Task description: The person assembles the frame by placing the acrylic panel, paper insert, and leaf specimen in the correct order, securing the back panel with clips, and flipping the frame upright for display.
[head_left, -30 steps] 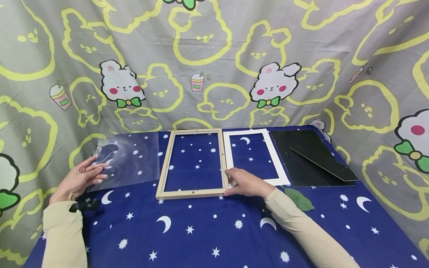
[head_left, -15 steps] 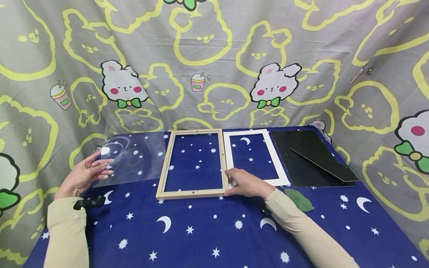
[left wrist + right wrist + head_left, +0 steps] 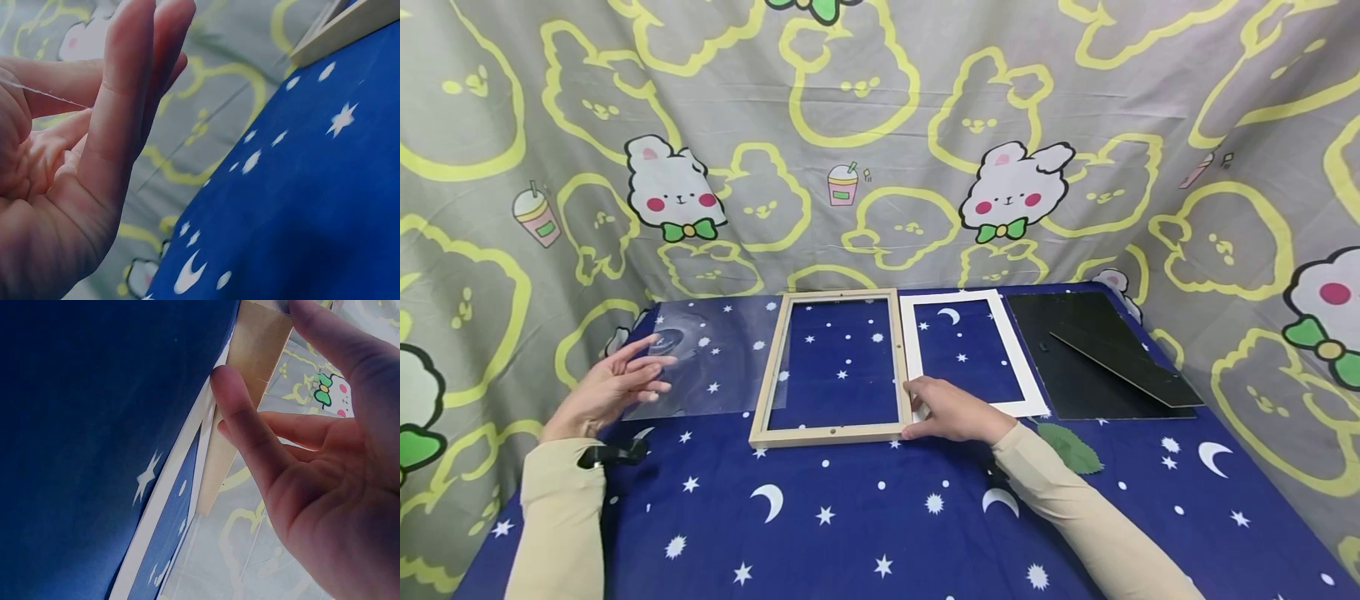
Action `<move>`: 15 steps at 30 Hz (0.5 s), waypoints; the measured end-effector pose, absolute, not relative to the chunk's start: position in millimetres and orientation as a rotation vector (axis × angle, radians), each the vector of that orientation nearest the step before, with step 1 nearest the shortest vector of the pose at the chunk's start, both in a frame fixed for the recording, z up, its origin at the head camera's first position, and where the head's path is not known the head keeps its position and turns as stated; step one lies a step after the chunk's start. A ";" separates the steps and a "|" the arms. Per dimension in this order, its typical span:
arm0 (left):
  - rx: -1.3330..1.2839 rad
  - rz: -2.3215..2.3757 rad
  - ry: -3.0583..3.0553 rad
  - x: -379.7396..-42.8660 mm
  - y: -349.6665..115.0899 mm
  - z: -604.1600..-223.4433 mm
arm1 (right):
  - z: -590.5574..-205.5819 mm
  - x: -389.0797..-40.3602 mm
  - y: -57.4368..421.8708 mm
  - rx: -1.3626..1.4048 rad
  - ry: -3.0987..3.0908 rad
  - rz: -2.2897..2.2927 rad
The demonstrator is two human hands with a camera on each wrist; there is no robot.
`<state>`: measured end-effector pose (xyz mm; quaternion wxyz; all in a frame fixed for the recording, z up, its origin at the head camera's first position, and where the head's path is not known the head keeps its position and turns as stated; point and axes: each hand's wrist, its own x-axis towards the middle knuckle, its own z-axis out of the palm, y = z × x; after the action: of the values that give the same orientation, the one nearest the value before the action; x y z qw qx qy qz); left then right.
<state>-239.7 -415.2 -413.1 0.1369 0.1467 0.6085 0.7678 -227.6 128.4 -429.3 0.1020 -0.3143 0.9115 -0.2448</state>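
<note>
In the head view my left hand pinches a clear plastic sheet by its left edge. The sheet's thin edge shows between thumb and fingers in the left wrist view. Its right side overlaps the left bar of a pale wooden picture frame, reaching slightly into the opening. My right hand grips the frame's right bar near the front corner, thumb in front. In the right wrist view the thumb and fingers close about the wooden bar. A white mat board lies just right of the frame.
Farther right lies a black backing board with its stand leg raised at an angle. A green leaf is in front of the mat. A patterned curtain hangs behind the blue tablecloth.
My left hand has moved right with the clear sheet, so its right edge now overlaps the frame's left bar. The right hand and the frame have stayed in place.
</note>
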 end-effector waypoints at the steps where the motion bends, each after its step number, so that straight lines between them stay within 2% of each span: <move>1: 0.438 2.218 1.754 -241.1 -411.6 -413.6 | -429.4 -227.7 128.4 -0.926 2.691 -0.722; 8: 0.479 2.205 1.769 -247.1 -392.2 -413.1 | -429.2 -228.1 128.0 -0.909 2.691 -0.717; 15: 0.377 2.206 1.794 -252.1 -375.8 -415.7 | -429.8 -228.2 128.7 -0.910 2.696 -0.709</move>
<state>-252.1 -375.8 -415.7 0.1364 0.1301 0.6195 0.7620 -228.2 128.7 -429.8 0.1046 -0.3086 0.9143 -0.2406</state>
